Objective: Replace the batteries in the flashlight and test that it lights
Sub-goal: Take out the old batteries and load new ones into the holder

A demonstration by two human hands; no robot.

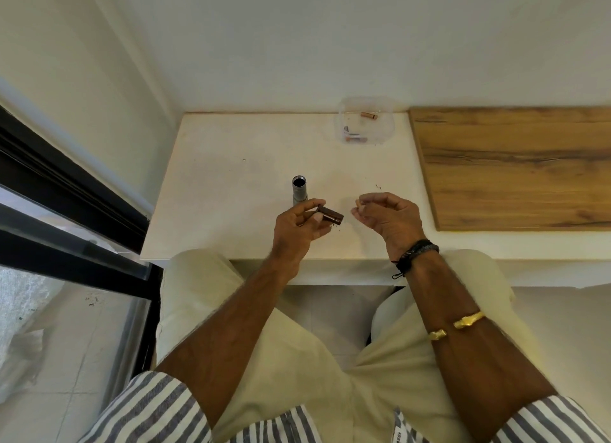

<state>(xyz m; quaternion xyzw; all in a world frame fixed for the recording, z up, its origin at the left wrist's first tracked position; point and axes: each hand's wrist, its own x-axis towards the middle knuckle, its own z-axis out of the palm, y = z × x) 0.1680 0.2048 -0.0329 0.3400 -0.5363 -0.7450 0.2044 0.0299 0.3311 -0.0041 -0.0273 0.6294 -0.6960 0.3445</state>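
So the flashlight (pixel 299 191) body is standing upright on the white table (pixel 231 178), open end up, at about 12 o'clock from the left hand (pixel 299 226) and almost touching it. The left hand is clamped on a small dark battery holder (pixel 330 214), whose long axis runs roughly 10 to 4 o'clock, pointing over toward the right hand (pixel 385 216). The right hand sits at 3 o'clock from the holder, near but not touching, fingers curled together as if pinching something small; I can't tell whether there's actually a battery in there. My guess is the next bit is loading cells into the holder, so the right hand has to come in along that axis. Spare batteries lie in a clear plastic tub (pixel 367 120) up at 1 o'clock by the wall, well apart from both hands. A wooden board (pixel 515 165) lies at 3 o'clock, and a dark window frame (pixel 66 191) runs along at 9.
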